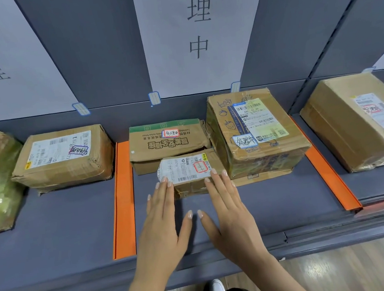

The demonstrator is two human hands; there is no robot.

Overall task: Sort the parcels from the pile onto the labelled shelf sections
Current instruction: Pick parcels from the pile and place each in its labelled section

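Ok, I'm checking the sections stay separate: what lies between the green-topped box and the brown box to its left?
An orange divider runs front to back on the shelf between the green-topped box and the brown box; the head view shows it.

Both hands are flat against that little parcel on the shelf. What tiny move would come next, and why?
Probably draw both hands back. The small parcel already lies between the orange dividers, right in front of the green-topped box and beside the large box, leaving little room to push deeper. The left hand and right hand only touch it with straight fingers.
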